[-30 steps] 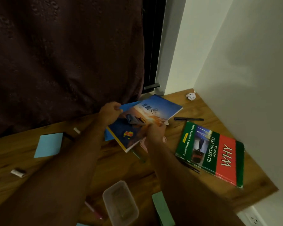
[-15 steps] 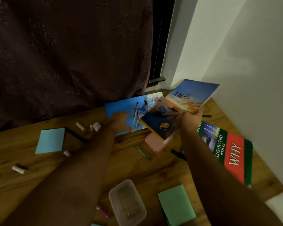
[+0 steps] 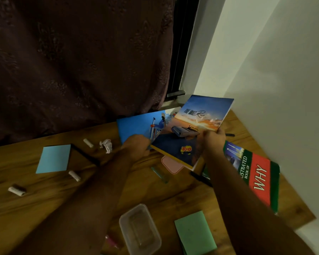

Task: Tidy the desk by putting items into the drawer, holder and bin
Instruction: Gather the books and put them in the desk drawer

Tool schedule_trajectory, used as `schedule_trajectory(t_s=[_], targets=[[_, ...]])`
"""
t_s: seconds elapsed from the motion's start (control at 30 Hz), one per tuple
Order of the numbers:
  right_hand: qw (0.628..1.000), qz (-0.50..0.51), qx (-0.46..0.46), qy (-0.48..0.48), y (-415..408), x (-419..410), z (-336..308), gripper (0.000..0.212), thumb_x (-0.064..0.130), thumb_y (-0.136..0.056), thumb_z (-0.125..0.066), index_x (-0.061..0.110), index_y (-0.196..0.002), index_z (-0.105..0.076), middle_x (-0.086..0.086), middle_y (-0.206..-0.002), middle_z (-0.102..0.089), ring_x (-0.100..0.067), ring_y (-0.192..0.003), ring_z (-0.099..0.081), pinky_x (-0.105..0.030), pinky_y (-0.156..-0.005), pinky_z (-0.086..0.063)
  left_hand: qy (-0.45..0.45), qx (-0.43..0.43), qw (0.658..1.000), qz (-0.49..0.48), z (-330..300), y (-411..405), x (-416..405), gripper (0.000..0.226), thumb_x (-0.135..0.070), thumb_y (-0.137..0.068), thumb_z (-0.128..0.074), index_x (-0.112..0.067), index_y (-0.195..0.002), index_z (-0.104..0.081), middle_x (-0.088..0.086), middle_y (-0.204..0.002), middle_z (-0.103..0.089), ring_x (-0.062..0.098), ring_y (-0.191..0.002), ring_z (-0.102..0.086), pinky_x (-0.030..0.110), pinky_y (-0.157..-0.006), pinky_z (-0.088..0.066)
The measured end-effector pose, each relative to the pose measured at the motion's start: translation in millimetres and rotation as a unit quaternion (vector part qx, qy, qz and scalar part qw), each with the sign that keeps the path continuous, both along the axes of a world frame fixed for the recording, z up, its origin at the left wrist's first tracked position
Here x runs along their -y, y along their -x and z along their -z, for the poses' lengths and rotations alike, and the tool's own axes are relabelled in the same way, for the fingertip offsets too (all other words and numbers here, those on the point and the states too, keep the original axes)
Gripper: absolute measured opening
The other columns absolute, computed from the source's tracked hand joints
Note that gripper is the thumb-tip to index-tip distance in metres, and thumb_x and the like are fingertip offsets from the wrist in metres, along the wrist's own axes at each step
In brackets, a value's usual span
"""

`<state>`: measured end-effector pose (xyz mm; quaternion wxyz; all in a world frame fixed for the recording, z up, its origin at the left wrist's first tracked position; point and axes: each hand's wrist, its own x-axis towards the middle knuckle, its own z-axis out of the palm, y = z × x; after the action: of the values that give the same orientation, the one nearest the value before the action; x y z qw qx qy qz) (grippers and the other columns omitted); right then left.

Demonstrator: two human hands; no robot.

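The wooden desk (image 3: 173, 197) fills the lower view, with a dark patterned curtain (image 3: 77, 61) hanging behind it. A thick green-and-red hardcover book titled "WHY" (image 3: 254, 173) lies flat at the desk's right edge. The right hand (image 3: 213, 138) pinches the right edge of a sunset-cover notebook reading "The Quiet Ride" (image 3: 190, 129), which is tilted up off the desk. The left hand (image 3: 136, 146) rests curled on a plain blue notebook (image 3: 136, 126) lying flat beneath; whether it grips that one I cannot tell. Near the front sit a clear plastic tub (image 3: 139, 229), a green sticky pad (image 3: 194, 232), a light blue sticky pad (image 3: 54, 159) and a crumpled white paper ball (image 3: 106, 145).
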<state>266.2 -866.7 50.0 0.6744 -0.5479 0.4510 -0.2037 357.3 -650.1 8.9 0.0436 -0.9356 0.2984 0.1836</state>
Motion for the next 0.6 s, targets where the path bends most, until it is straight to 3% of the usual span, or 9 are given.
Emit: schedule_trajectory(t_s=[0.1, 0.17, 0.3, 0.43, 0.53, 0.6], targets=[[0.999, -0.016, 0.030, -0.004, 5, 9, -2, 0.039, -0.007, -0.088, -0.049, 0.016, -0.118, -0.055, 0.001, -0.083, -0.062, -0.012, -0.063, -0.060, -0.020, -0.041, -0.047, -0.014, 0.019, 1.000, -0.010, -8, 6, 6, 0.031, -0.029, -0.096, -0.046, -0.012, -0.117, -0.062, 0.011, -0.116, -0.063, 0.028, -0.105, -0.060, 0.036, -0.084, -0.048], [0.998, -0.032, 0.053, -0.014, 8, 17, -2, 0.032, -0.006, -0.088, -0.051, 0.014, -0.112, -0.056, -0.002, -0.077, -0.060, -0.015, -0.056, -0.057, -0.021, -0.039, -0.044, -0.003, 0.022, 0.999, -0.032, -15, 6, 6, 0.030, -0.025, -0.097, -0.044, -0.014, -0.120, -0.059, 0.011, -0.118, -0.063, 0.029, -0.106, -0.060, 0.037, -0.086, -0.047], [0.989, -0.073, 0.102, -0.078, 16, 33, -5, 0.026, -0.005, -0.090, -0.050, 0.015, -0.103, -0.059, -0.008, -0.087, -0.064, -0.025, -0.074, -0.062, -0.033, -0.061, -0.052, 0.062, 0.064, 0.995, -0.054, -32, -1, -1, 0.028, -0.026, -0.095, -0.047, -0.016, -0.120, -0.055, 0.013, -0.120, -0.061, 0.033, -0.109, -0.059, 0.041, -0.089, -0.048], [0.972, -0.119, 0.142, -0.142, 23, 39, -16, 0.033, -0.004, -0.090, -0.045, 0.012, -0.117, -0.055, -0.011, -0.096, -0.067, -0.025, -0.077, -0.069, -0.035, -0.063, -0.057, 0.179, 0.118, 0.974, -0.069, -48, -1, -12, 0.021, -0.022, -0.091, -0.053, -0.015, -0.107, -0.065, 0.011, -0.105, -0.067, 0.032, -0.097, -0.064, 0.038, -0.085, -0.048], [0.963, -0.171, 0.160, -0.133, 23, 44, -32, 0.042, -0.003, -0.089, -0.048, 0.007, -0.129, -0.053, -0.016, -0.110, -0.070, -0.029, -0.090, -0.071, -0.039, -0.075, -0.059, 0.241, 0.200, 0.950, 0.014, -61, -1, -19, 0.036, -0.035, -0.074, -0.044, -0.016, -0.087, -0.071, 0.009, -0.083, -0.072, 0.031, -0.077, -0.069, 0.045, -0.098, -0.045], [0.953, -0.224, 0.173, -0.109, 25, 46, -53, 0.035, -0.005, -0.090, -0.046, 0.009, -0.121, -0.055, -0.012, -0.101, -0.074, -0.027, -0.087, -0.073, -0.037, -0.073, -0.060, 0.270, 0.199, 0.942, 0.033, -74, 0, -22, 0.048, -0.036, -0.070, -0.035, -0.013, -0.091, -0.072, 0.010, -0.087, -0.072, 0.029, -0.085, -0.069, 0.046, -0.107, -0.036]])
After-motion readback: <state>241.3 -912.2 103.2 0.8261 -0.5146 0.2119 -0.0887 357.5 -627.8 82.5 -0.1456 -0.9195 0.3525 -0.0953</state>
